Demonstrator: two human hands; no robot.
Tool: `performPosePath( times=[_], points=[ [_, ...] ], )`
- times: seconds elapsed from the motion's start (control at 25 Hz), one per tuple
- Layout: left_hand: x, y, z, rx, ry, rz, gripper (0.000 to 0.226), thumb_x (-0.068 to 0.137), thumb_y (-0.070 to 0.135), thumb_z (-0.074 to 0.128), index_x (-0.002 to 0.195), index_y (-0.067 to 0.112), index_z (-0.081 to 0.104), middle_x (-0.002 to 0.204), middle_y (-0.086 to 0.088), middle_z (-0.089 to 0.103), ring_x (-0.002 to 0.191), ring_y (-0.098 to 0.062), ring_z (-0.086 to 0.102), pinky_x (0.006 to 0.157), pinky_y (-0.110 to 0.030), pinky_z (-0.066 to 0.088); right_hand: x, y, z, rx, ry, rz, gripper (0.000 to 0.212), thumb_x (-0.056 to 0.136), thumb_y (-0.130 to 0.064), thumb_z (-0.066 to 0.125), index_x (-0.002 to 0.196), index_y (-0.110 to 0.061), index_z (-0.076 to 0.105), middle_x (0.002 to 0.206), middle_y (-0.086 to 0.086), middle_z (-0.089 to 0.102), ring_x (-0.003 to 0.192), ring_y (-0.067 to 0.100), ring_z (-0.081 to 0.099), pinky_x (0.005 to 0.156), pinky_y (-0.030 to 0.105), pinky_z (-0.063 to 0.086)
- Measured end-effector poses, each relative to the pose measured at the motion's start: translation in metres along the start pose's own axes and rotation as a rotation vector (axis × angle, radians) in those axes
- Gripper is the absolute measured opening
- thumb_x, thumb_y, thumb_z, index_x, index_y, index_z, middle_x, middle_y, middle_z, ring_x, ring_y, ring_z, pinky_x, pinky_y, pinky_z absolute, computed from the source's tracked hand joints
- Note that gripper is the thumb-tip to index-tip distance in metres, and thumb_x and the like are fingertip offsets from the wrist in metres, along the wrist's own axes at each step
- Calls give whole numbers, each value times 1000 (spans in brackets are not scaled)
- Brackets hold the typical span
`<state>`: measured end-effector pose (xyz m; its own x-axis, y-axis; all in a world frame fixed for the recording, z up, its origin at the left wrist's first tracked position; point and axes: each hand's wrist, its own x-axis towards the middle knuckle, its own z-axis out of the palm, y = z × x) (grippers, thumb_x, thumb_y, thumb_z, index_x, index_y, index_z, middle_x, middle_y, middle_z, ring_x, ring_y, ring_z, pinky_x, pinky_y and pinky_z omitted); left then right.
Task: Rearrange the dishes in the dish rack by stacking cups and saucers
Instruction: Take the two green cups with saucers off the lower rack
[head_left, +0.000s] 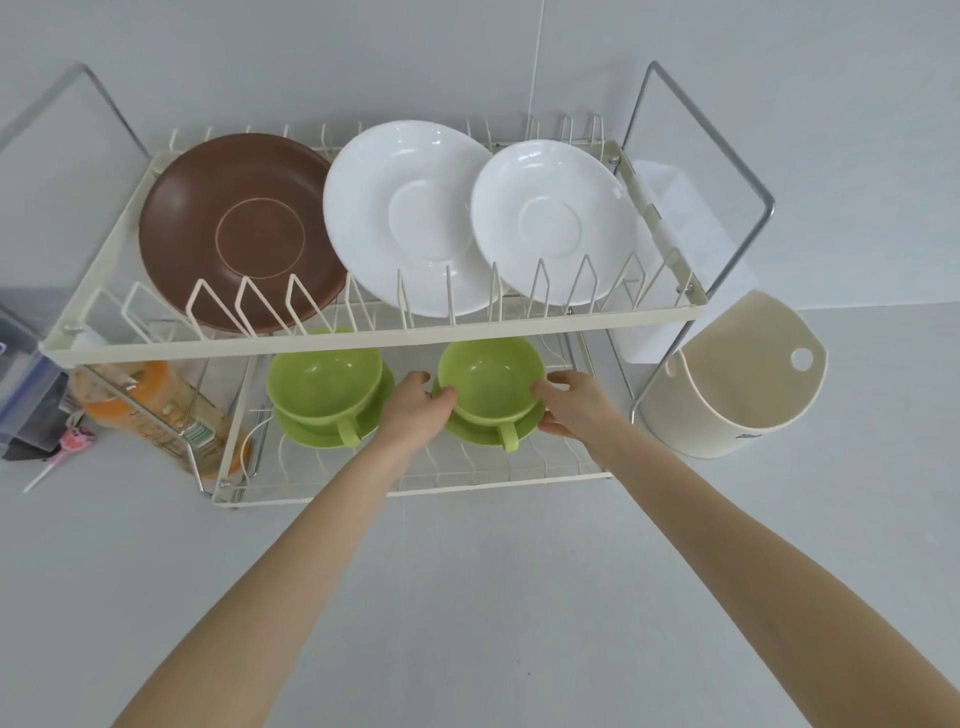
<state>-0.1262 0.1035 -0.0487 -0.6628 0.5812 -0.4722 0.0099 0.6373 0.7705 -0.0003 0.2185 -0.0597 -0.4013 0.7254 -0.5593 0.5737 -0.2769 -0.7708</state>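
1. Two bare forearms reach from the near edge toward the cream wire two-tier dish rack (363, 343), which stands on a pale grey surface.
2. On the rack's lower tier, right of centre, a light green plastic cup (491, 376) sits upright, mouth up, on a light green round saucer (491, 431); the cup's handle points toward the near edge.
3. The left hand (415, 405) holds this set from its left, fingers curled against the cup wall and saucer rim; the right hand (563, 400) holds it from its right, thumb on the cup and fingers under the saucer's edge. The set lies between the two hands.
4. Just left on the same tier stands a second green cup (324, 382) on its own green saucer (332, 431), handle also pointing near.
5. On the rack's upper tier lie a brown round plate (239, 228) at left, a large white saucer (410, 218) in the middle and a smaller white saucer (553, 221) overlapping it at right.
6. Right of the rack stands a cream plastic utensil holder (727, 384); left of it lies an orange-capped packet (145, 405).
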Motion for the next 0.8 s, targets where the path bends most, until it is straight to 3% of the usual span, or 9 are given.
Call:
performPosePath(
  times=[0.16, 0.28, 0.36, 0.52, 0.8],
  points=[
    [-19, -6, -3, -99, -33, -48, 51, 89, 18, 48, 136, 2, 38, 123, -16, 57, 104, -28, 60, 98, -37, 48, -18, 9, -2, -1, -17, -10, 53, 87, -22, 53, 135, -3, 42, 122, 19, 60, 89, 24, 63, 92, 36, 54],
    [-42, -10, -8, -201, -75, -45, 24, 87, 12, 49, 106, -1, 56, 107, -13, 62, 89, -20, 62, 84, -27, 49, -40, 14, -7, 5, -34, -24, 50, 86, -18, 53, 131, 3, 46, 121, 21, 62, 97, 26, 65, 91, 35, 54],
    [-61, -13, -10, -248, -87, -38, 12, 86, 10, 50, 94, 3, 57, 98, -11, 61, 81, -16, 61, 83, -26, 49, -59, 19, -10, -6, -40, -43, 41, 86, -15, 51, 119, 9, 55, 117, 25, 64, 98, 28, 66, 92, 35, 54],
    [-97, -27, -9, -275, -83, -8, 9, 85, 10, 52, 84, 9, 60, 98, -10, 61, 92, -19, 59, 85, -27, 49, -99, 37, -14, 19, -30, -68, 36, 87, -10, 48, 111, 15, 56, 108, 28, 65, 87, 22, 62, 84, 29, 53],
    [-133, -63, 6, -298, -114, -28, 19, 86, 10, 52, 102, 7, 61, 106, -9, 64, 95, -19, 60, 86, -26, 48, -138, 78, -13, 74, -80, -35, 27, 87, -7, 46, 105, 8, 60, 94, 13, 59, 80, 20, 60, 77, 23, 55]
  ],
)
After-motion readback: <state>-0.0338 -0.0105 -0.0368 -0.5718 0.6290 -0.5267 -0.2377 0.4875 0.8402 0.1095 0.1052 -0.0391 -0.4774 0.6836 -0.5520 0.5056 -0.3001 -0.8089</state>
